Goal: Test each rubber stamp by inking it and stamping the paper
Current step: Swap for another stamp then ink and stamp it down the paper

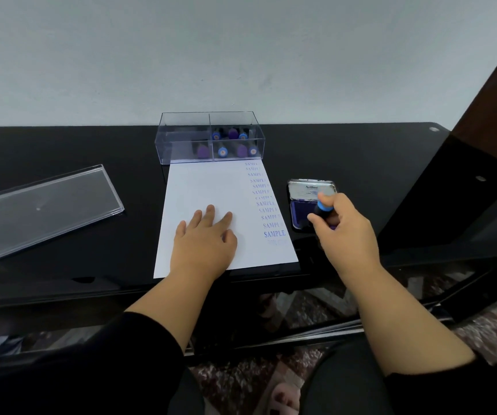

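Note:
A white sheet of paper (211, 190) lies on the black table, with a column of several blue "SAMPLE" prints (266, 202) down its right side. My left hand (203, 241) rests flat on the paper's lower middle, fingers straight. My right hand (343, 226) grips a black rubber stamp with a blue cap (322, 208) and holds it down on the purple pad of the open ink pad (299, 212), right of the paper. The stamp's base is hidden by my fingers.
A clear plastic box (181, 136) with dividers stands behind the paper, holding several blue-capped and purple stamps (232, 143). Its clear lid (40, 202) lies flat at the left. The black table (346, 151) ends against a pale wall; a dark brown panel rises at right.

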Available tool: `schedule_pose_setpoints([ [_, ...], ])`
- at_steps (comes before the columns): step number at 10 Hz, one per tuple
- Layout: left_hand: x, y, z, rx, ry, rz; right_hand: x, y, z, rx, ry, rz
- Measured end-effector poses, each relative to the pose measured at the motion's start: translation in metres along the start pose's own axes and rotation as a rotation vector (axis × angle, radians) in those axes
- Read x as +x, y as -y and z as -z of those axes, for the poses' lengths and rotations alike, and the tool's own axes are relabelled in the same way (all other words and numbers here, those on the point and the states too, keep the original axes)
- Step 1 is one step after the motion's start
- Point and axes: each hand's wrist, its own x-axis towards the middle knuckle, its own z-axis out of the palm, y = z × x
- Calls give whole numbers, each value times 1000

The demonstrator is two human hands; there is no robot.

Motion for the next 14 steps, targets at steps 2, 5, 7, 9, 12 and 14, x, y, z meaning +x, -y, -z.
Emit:
schedule_pose_setpoints([
  [2, 0, 0, -1, -14, -19, -3, -25, 8, -3, 22, 93, 58],
  [5, 0, 1, -2, -28, -29, -3, -34, 16, -14, -56, 145, 141],
  [7, 1, 1, -4, -28, -26, -5, -31, 15, -19, -114, 161, 166],
  [9, 0, 2, -3, -19, -29, -4, -31, 15, -24, -133, 167, 172],
  [12, 0, 2, -2, -19, -25, -4, -30, 14, -22, -137, 186, 188],
  [14, 0, 1, -3, -24, -28, -5, -20, 13, -14, 46, 63, 105],
])
